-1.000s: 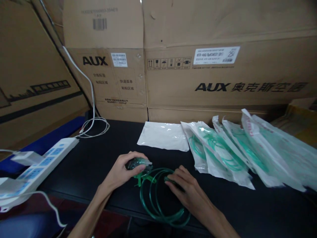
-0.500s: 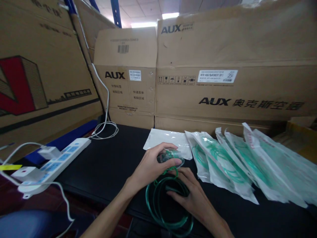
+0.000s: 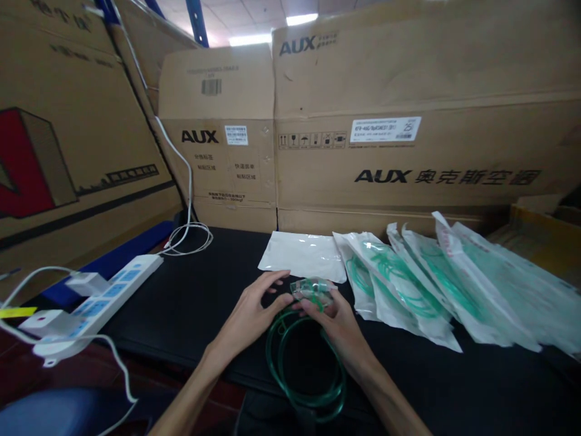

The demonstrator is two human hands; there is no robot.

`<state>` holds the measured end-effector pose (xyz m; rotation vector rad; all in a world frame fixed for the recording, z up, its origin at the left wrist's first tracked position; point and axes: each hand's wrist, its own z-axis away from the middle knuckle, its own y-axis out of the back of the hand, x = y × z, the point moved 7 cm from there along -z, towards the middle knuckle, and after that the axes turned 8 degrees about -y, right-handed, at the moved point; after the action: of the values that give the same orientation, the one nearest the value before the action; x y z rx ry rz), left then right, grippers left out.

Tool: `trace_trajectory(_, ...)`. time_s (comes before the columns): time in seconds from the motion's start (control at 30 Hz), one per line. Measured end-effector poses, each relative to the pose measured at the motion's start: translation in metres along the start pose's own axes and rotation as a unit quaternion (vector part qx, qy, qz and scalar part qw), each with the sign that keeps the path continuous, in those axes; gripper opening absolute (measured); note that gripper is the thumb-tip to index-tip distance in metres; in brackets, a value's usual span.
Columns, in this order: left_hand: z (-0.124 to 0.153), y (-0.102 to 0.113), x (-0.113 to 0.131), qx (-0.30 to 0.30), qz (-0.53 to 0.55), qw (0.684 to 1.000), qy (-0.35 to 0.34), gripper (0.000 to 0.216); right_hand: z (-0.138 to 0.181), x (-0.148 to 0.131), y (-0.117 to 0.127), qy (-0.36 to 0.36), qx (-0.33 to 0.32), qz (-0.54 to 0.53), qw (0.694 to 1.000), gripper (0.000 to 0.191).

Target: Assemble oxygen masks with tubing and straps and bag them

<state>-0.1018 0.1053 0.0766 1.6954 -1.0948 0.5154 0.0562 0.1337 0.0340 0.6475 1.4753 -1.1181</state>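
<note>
A clear, green-tinted oxygen mask (image 3: 308, 287) is in my right hand (image 3: 338, 324), thumb on the near side and the fingers partly hidden behind it. Coiled green tubing (image 3: 308, 401) hangs below the mask, over the table's front edge. My left hand (image 3: 258, 309) is at the mask's left side, its thumb and fingers apart. The left thumb tip comes close to the mask; whether it touches I cannot tell. Just beyond the mask lies a flat white pouch (image 3: 302, 253) on the black table (image 3: 204, 290).
On the right lie several clear-and-white packages (image 3: 403, 278) with green tubing inside. A white power strip (image 3: 104, 303) with plugs and cables runs along the left side. Large cardboard boxes (image 3: 408, 79) wall off the back, and a blue seat (image 3: 59, 415) shows at lower left.
The mask has passed from my left hand to my right. My right hand has moved up from the tubing coil, and my left has opened and shifted left. The view has turned slightly.
</note>
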Motion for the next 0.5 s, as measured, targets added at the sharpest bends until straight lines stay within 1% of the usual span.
trace_trajectory(0.07, 0.014, 0.0, -0.012, -0.038, -0.019, 0.999, 0.03, 0.041, 0.001, 0.002, -0.001, -0.01, 0.004, -0.029, 1.0, 0.041)
trace_trajectory(0.13, 0.023, -0.005, -0.017, -0.071, -0.029, 0.997, 0.032, 0.028, 0.003, 0.001, -0.003, -0.011, -0.005, -0.054, 0.998, 0.037)
trace_trajectory(0.17, 0.026, -0.007, -0.018, -0.076, -0.032, 0.996, 0.031, 0.023, 0.004, 0.001, -0.005, -0.01, -0.012, -0.063, 0.998, 0.034)
trace_trajectory(0.23, 0.027, -0.008, -0.02, -0.054, -0.043, 0.997, 0.029, 0.022, 0.006, 0.0, -0.006, -0.003, -0.018, -0.076, 0.997, 0.03)
trace_trajectory(0.3, 0.025, -0.005, -0.021, -0.011, -0.064, 0.998, 0.017, 0.021, 0.006, -0.001, -0.004, 0.011, -0.006, -0.081, 0.997, 0.025)
trace_trajectory(0.37, 0.022, 0.001, -0.022, 0.038, -0.095, 0.995, -0.011, 0.021, 0.006, -0.001, 0.001, 0.025, 0.01, -0.102, 0.994, 0.022)
trace_trajectory(0.43, 0.02, 0.008, -0.022, 0.076, -0.13, 0.988, -0.029, 0.021, 0.005, -0.003, 0.004, 0.03, 0.014, -0.147, 0.989, 0.021)
trace_trajectory(0.5, 0.018, 0.012, -0.026, 0.086, -0.153, 0.984, -0.022, 0.029, 0.005, -0.009, 0.006, 0.023, 0.017, -0.204, 0.979, 0.02)
